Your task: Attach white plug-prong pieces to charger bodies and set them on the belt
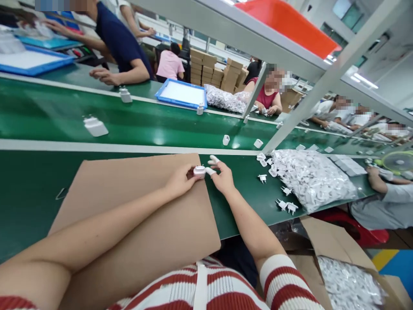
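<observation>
Green worktable (41, 185), with a cardboard sheet (167, 228) lying upon it.
The left hand (182, 181) pinches a white charger (199, 172) at the sheet's right edge; its writing, I cannot read. The right hand (223, 178), fingers spread, is just beside; table surface extends towards loose plugs (263, 178).

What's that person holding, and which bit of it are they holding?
A white plug-in charger, held by its body's left end in the left grip. I can't tell whether the right grip touches it.
</observation>
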A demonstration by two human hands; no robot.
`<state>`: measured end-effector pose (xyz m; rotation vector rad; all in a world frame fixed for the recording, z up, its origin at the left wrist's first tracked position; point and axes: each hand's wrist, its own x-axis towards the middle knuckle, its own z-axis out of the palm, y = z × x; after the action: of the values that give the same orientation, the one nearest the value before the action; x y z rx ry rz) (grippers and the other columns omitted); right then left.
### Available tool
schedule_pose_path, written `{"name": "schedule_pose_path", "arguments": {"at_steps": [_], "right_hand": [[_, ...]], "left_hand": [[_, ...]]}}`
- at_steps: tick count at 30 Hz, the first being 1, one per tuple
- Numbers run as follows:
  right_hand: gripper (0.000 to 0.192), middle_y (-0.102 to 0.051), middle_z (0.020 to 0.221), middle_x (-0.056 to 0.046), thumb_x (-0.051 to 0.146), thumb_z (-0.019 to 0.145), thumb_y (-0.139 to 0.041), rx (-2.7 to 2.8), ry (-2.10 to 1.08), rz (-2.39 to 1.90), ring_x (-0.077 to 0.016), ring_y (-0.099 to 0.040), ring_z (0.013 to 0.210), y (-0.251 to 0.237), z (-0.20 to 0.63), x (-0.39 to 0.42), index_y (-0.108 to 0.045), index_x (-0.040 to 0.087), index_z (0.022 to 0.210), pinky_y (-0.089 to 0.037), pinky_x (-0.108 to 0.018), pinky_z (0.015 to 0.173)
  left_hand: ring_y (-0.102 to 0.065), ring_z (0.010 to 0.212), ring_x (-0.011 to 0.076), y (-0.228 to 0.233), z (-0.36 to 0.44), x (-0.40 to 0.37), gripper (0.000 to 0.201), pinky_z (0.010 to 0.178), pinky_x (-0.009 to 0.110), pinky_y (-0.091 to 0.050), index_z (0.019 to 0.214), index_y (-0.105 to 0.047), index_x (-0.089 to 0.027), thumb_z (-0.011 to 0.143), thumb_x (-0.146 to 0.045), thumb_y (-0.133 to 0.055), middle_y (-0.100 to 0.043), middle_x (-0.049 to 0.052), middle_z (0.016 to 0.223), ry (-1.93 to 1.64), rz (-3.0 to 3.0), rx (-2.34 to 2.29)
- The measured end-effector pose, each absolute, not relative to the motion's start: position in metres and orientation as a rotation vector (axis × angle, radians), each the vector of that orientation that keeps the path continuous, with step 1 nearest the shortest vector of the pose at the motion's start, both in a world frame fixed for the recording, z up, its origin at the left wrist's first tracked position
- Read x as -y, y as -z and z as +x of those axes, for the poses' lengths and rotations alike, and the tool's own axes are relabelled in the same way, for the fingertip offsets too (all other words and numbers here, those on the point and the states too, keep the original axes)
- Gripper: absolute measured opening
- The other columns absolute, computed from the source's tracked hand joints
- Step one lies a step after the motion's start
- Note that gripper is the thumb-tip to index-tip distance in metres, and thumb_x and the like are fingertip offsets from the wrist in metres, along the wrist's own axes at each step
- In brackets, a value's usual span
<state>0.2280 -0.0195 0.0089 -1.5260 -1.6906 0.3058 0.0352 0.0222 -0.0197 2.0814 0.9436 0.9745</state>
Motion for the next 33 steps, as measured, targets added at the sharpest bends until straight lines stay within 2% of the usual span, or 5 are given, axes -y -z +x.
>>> {"name": "schedule_pose_path", "arguments": {"at_steps": [9,15,22,26,33], "right_hand": [[0.057,-0.045,0.139,-0.035,0.011,0.07,-0.07,0.672,0.067,-2.244,-0.0467,-0.04,0.136,-0.014,0.356,0.036,-0.056,0.009,0.125,-0.032,-0.072,0.107],[0.041,-0.058,0.128,-0.024,0.016,0.072,-0.062,0.917,-0.104,-1.999,-0.0337,-0.057,0.12,-0.003,0.36,0.033,-0.059,0.013,0.112,-0.044,-0.053,0.106],[0.043,-0.076,0.101,-0.006,0.024,0.079,-0.051,0.937,-0.62,-1.564,-0.0171,-0.07,0.077,-0.002,0.34,0.011,-0.064,0.018,0.119,-0.055,-0.029,0.068],[0.028,-0.078,0.095,-0.008,0.028,0.076,-0.066,0.789,-0.887,-1.316,-0.0192,-0.075,0.085,-0.007,0.329,0.009,-0.07,0.017,0.101,-0.059,-0.031,0.076],[0.041,-0.078,0.092,-0.004,0.031,0.059,-0.088,0.783,-0.906,-1.294,-0.0175,-0.072,0.085,-0.011,0.322,0.02,-0.075,0.019,0.096,-0.057,-0.03,0.078]], "left_hand": [[-0.069,0.109,0.031,-0.003,0.03,-0.145,0.042,0.096,0.042,-0.054,0.119,-0.062,-0.019,0.083,-0.036,-0.072,-0.074,0.011,0.118,-0.932,1.908,-1.606],[-0.065,0.116,0.0363,-0.009,0.017,-0.202,0.043,0.101,0.047,-0.05,0.12,-0.061,-0.017,0.081,-0.031,-0.074,-0.072,0.015,0.121,-0.849,1.796,-1.889],[-0.039,0.141,0.0434,-0.012,0.042,-0.18,0.07,0.117,0.057,-0.032,0.144,-0.047,-0.015,0.082,-0.035,-0.074,-0.041,0.022,0.155,-1.287,2.013,-1.904],[-0.046,0.135,0.0383,-0.012,0.097,-0.176,0.049,0.115,0.049,-0.037,0.134,-0.057,-0.018,0.089,-0.035,-0.068,-0.054,0.017,0.143,-1.005,2.31,-1.478],[-0.056,0.126,0.0405,-0.023,0.186,-0.181,0.073,0.1,0.044,-0.047,0.127,-0.06,-0.011,0.076,-0.057,-0.084,-0.064,0.025,0.13,-0.622,2.037,-1.608]]}}
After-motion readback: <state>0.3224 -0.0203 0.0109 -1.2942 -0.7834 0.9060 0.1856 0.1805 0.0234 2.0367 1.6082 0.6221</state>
